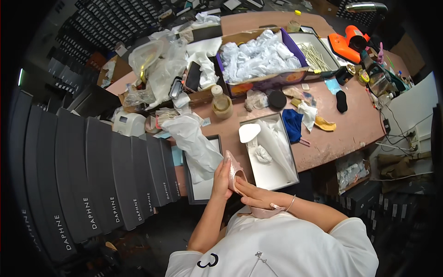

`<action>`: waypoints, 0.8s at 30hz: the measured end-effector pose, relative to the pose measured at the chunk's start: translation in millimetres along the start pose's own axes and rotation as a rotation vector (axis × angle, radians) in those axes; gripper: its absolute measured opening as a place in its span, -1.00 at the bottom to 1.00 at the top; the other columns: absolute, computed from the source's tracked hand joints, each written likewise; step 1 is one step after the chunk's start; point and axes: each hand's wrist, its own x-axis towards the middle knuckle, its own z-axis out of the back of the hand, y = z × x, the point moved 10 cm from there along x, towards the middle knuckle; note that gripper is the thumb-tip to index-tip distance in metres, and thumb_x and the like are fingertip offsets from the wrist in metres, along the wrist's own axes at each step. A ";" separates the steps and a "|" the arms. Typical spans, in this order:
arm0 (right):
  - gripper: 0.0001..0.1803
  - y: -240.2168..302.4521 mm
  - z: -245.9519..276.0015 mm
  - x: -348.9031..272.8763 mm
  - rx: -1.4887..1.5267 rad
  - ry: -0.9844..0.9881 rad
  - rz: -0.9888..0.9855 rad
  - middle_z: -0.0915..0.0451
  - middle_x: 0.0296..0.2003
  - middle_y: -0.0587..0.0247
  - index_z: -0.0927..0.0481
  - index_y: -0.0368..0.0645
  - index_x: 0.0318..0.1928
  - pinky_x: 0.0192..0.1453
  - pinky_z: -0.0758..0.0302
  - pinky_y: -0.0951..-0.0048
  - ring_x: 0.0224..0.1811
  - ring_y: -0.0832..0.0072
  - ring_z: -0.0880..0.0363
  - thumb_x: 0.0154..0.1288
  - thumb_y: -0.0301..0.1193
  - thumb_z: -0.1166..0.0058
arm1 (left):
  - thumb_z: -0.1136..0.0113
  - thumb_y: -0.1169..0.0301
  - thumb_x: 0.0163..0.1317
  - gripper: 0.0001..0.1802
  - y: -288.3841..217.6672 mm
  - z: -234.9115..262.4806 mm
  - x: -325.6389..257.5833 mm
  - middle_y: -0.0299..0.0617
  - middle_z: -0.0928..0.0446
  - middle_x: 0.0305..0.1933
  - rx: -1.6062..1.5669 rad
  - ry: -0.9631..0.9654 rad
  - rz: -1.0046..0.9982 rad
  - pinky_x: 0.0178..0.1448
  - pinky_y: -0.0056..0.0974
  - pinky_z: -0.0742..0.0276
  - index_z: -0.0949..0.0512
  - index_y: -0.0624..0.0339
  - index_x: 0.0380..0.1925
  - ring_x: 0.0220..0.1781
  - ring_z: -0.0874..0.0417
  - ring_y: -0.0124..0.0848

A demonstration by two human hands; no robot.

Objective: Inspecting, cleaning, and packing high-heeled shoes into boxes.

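Note:
A pink, glittery pointed-toe shoe (234, 168) is held close to my body, its toe aimed away from me. My left hand (222, 181) is closed along the shoe's left side. My right hand (257, 196) reaches over the shoe with its fingertips in the opening; the lower part of the shoe, with a small bow-like trim, shows beneath that wrist. Just beyond my hands lies an open shoebox (295, 159) with white paper and a white oval piece inside. Left of it, a box lid or tray (201, 189) carries crumpled white tissue paper (190, 145).
Dark shoeboxes (104, 171) stand in a row at the left. A purple carton (295, 48) full of crumpled paper sits at the back. A glass jar (222, 105), a black round lid (277, 99), blue cloth (292, 124) and an orange tool (348, 44) are on the table.

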 end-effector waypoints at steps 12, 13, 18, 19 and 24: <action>-0.30 -22.1 -2.7 52.5 -0.518 -0.104 0.000 -0.38 -0.32 -0.16 -0.41 -0.40 -0.33 0.37 0.12 -0.21 -0.14 -0.05 -0.36 0.40 0.11 0.38 | 0.11 -0.03 0.37 -0.45 16.1 11.2 3.2 -0.05 -0.45 -0.10 -0.140 -0.020 0.083 0.04 -0.17 -0.54 -0.26 0.13 0.16 -0.09 -0.55 -0.26; -0.31 -25.7 -0.8 54.2 -0.439 -0.067 -0.041 -0.37 -0.32 -0.16 -0.40 -0.42 -0.31 0.39 0.14 -0.19 -0.13 -0.03 -0.35 0.41 0.10 0.38 | 0.11 -0.04 0.37 -0.45 15.9 11.0 3.9 -0.05 -0.45 -0.11 -0.162 -0.021 0.091 0.04 -0.17 -0.54 -0.26 0.13 0.15 -0.09 -0.55 -0.26; -0.42 9.1 7.5 33.2 -0.198 -0.054 0.112 -0.41 -0.18 -0.17 -0.43 -0.45 -0.14 0.42 0.06 0.03 0.02 -0.03 -0.36 0.42 -0.05 0.33 | 0.07 -0.03 0.35 -0.45 15.5 8.4 -2.1 -0.04 -0.46 -0.16 -0.094 -0.079 0.090 -0.07 -0.10 -0.58 -0.25 0.12 0.14 -0.16 -0.58 -0.22; -0.42 18.4 8.3 21.7 -0.150 -0.052 0.193 -0.42 -0.14 -0.16 -0.44 -0.45 -0.11 0.42 0.05 0.10 0.04 -0.02 -0.36 0.42 -0.07 0.31 | 0.07 -0.03 0.35 -0.44 22.3 8.8 -2.2 -0.04 -0.46 -0.15 -0.123 -0.054 0.113 -0.07 -0.07 -0.58 -0.25 0.11 0.16 -0.15 -0.58 -0.21; -0.55 -77.2 51.9 6.4 0.220 0.105 -0.497 -0.40 0.09 0.01 -0.35 -0.20 0.18 -0.01 -0.46 0.32 -0.04 0.17 -0.48 0.34 -0.27 0.11 | 0.10 -0.06 0.35 -0.37 14.7 -3.9 4.9 0.00 -0.46 -0.05 -0.363 0.105 0.111 0.01 0.03 -0.56 -0.17 0.11 0.26 -0.05 -0.58 -0.13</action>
